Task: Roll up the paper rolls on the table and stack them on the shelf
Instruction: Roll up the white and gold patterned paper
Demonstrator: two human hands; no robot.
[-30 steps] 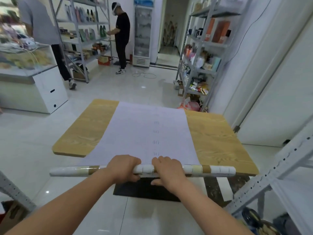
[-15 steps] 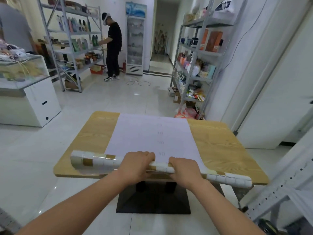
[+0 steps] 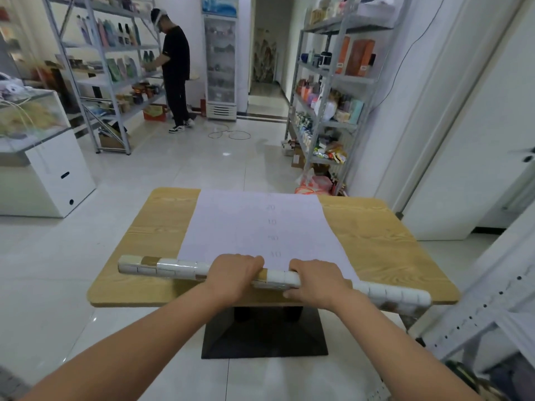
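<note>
While one tile-patterned paper roll [image 3: 173,267] lies across the near part of the single wooden table [image 3: 376,235], two hands grip its middle: left hand [image 3: 234,274] and right hand [image 3: 315,282], fingers curled over it. A second ago it hung short of the table edge; now it is on the tabletop.

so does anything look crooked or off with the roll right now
The paper roll lies askew: its left end sits further up the table than its right end, which overhangs the near edge, so it is not square to the flat sheet. The left hand and right hand grip its middle.
</note>
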